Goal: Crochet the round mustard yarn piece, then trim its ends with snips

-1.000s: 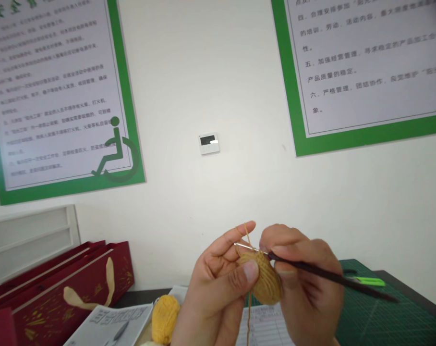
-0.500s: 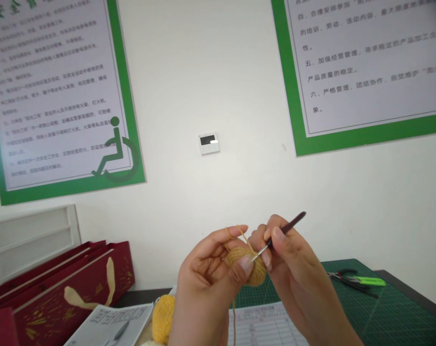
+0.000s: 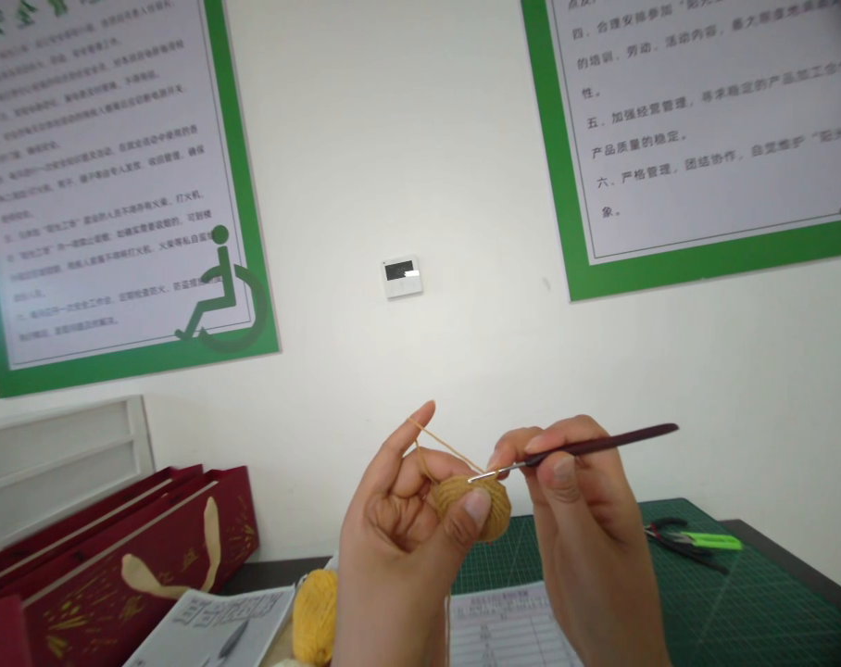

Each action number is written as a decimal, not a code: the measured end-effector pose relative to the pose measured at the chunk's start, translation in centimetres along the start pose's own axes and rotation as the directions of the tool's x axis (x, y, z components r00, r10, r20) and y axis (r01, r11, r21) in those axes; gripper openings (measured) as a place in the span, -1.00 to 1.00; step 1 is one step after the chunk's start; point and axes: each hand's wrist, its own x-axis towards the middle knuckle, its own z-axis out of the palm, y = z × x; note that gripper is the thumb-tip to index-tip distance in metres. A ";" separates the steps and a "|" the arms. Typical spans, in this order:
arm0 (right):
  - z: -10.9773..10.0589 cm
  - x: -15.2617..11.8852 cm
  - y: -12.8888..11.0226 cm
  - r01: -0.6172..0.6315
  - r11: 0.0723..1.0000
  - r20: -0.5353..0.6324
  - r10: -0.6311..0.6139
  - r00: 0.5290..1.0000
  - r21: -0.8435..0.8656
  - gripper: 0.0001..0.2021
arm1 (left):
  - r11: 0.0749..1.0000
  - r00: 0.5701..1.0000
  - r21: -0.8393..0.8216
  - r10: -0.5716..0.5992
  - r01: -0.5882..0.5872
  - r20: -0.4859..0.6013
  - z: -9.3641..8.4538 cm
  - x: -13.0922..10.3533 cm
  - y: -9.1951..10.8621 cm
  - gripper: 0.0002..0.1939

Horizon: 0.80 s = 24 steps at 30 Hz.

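Note:
Between the thumb and fingers of my left hand (image 3: 410,519) is a small tan crochet piece (image 3: 494,521), rounded and ribbed. A tan yarn strand runs from the piece up over my raised left index finger, and a tail hangs down below the hand. My right hand (image 3: 580,500) grips a crochet hook (image 3: 601,443) with a dark red handle and a metal shaft. The hook's tip lies at the top edge of the piece, close to my left thumb. Whether the tip is inside a stitch I cannot tell.
A yellow yarn ball (image 3: 314,616) sits left of my wrist. Printed sheets (image 3: 504,625) lie on the green cutting mat (image 3: 712,602), with pliers (image 3: 691,547) at its right. Dark red gift bags (image 3: 149,556) and a booklet with a pen (image 3: 234,639) are at the left.
My left index finger has lifted and drawn the yarn up to the left. The hook has tilted flatter, its handle end swinging right, as my right hand turned.

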 end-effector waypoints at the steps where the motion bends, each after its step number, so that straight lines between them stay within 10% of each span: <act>1: 0.0 0.0 -0.1 0.002 1.000 -0.008 -0.002 1.000 -0.001 -0.87 | 1.000 1.000 0.006 -0.002 0.002 0.000 0.0 0.0 0.0 -0.30; 24: -0.9 0.4 -1.5 0.273 0.914 0.135 -0.243 0.961 -0.301 -0.85 | 0.999 0.998 0.018 0.041 -0.040 -0.057 0.4 -0.3 0.2 -0.44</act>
